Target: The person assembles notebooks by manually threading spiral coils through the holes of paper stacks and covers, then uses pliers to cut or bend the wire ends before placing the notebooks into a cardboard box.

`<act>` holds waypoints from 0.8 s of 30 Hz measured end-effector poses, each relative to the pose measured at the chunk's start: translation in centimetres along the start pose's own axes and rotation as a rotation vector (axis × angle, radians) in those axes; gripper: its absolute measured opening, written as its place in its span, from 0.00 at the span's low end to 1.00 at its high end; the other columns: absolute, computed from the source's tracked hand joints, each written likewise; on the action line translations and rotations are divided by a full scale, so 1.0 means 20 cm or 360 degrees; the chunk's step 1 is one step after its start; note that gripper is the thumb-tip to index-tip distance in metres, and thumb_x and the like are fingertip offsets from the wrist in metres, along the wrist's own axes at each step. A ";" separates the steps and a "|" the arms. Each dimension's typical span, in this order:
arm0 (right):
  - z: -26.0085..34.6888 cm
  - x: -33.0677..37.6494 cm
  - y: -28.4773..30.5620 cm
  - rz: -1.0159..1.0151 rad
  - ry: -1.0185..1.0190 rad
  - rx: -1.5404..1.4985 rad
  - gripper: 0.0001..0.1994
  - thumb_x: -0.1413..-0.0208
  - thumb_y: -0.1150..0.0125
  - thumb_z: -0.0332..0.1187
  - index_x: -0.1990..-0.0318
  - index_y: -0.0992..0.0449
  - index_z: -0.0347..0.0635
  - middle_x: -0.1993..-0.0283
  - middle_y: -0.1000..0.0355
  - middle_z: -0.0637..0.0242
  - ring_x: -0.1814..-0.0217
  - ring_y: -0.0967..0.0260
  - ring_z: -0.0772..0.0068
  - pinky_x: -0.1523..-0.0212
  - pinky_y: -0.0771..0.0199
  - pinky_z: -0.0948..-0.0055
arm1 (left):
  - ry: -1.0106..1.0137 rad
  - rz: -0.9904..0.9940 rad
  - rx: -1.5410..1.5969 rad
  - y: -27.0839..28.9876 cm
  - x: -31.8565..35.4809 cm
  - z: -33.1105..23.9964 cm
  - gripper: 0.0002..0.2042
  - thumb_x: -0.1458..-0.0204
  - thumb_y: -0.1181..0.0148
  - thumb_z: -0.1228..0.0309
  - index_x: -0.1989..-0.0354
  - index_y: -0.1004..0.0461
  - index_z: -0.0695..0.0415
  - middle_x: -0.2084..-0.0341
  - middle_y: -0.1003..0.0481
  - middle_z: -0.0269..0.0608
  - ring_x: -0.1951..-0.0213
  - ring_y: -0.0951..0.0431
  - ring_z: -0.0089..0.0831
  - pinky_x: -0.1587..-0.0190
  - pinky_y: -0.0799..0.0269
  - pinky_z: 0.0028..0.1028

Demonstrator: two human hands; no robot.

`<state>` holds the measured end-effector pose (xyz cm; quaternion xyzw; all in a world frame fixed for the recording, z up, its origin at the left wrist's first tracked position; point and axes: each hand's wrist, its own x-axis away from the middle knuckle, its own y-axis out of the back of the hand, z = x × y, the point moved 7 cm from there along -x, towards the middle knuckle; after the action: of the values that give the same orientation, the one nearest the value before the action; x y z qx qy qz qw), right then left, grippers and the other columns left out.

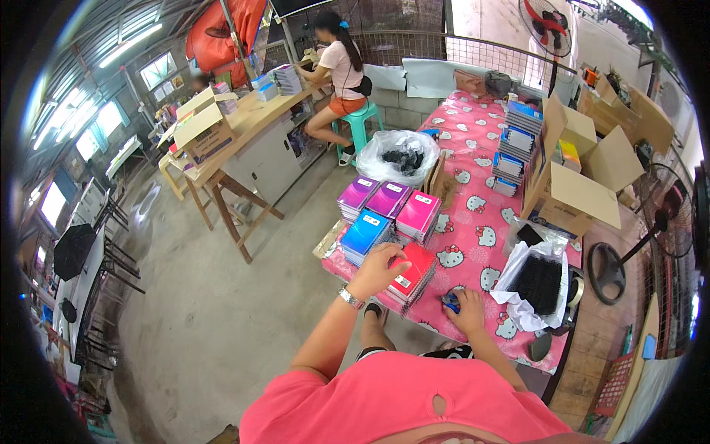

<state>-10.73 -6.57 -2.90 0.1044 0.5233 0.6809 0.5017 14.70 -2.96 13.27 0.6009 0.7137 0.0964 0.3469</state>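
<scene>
My left hand, with a metal watch on the wrist, rests at the left edge of a stack of red spiral notebooks. Its fingers curl over the top notebook's far left corner. Close by stand a stack of blue notebooks, two purple stacks and a pink stack. On the table's right half, my right hand is closed around a small blue and dark tool, low against the tablecloth. The hand hides most of the tool, so its kind is unclear.
A pink patterned tablecloth covers the table. White wrapping with black binding coils lies right; open cartons and notebook piles stand behind. Beyond a clear plastic bag, a person sits at a wooden workbench.
</scene>
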 end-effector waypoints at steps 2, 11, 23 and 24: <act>0.00 0.00 0.00 -0.0054 0.0031 0.0011 0.27 0.62 0.30 0.42 0.52 0.27 0.44 0.57 0.32 0.59 0.50 0.37 0.52 0.47 0.37 0.57 | -0.0188 -0.0043 -0.0104 -0.03 0.00 0.00 0.12 0.52 0.34 0.67 0.65 0.26 0.61 0.64 0.26 0.46 0.63 0.27 0.37 0.59 0.30 0.32; -0.04 0.02 -0.06 0.0097 0.0031 0.0014 0.26 0.55 0.34 0.44 0.49 0.28 0.42 0.49 0.34 0.57 0.44 0.39 0.51 0.42 0.41 0.54 | 0.0202 0.0090 -0.0157 0.06 -0.13 0.10 0.13 0.54 0.31 0.64 0.65 0.23 0.58 0.47 0.29 0.53 0.42 0.31 0.44 0.41 0.38 0.37; 0.25 -0.05 0.09 0.0129 -0.0046 -0.0896 0.21 0.40 0.46 0.41 0.44 0.32 0.37 0.52 0.35 0.52 0.49 0.35 0.51 0.48 0.34 0.61 | 0.0369 0.0634 -0.0769 -0.42 -0.05 0.09 0.23 0.60 0.27 0.57 0.61 0.31 0.52 0.32 0.52 0.58 0.31 0.55 0.59 0.34 0.53 0.52; 0.25 -0.03 0.08 0.0123 -0.0062 -0.0909 0.21 0.40 0.46 0.41 0.44 0.32 0.37 0.52 0.35 0.52 0.49 0.35 0.51 0.48 0.34 0.61 | 0.0369 0.0653 -0.0779 -0.43 -0.04 0.15 0.23 0.60 0.27 0.57 0.61 0.31 0.52 0.32 0.52 0.58 0.31 0.55 0.59 0.34 0.53 0.52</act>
<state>-8.01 -3.98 0.87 -0.0083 0.2962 0.8172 0.4944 9.69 -6.76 6.62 0.6159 0.5683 0.4004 0.3706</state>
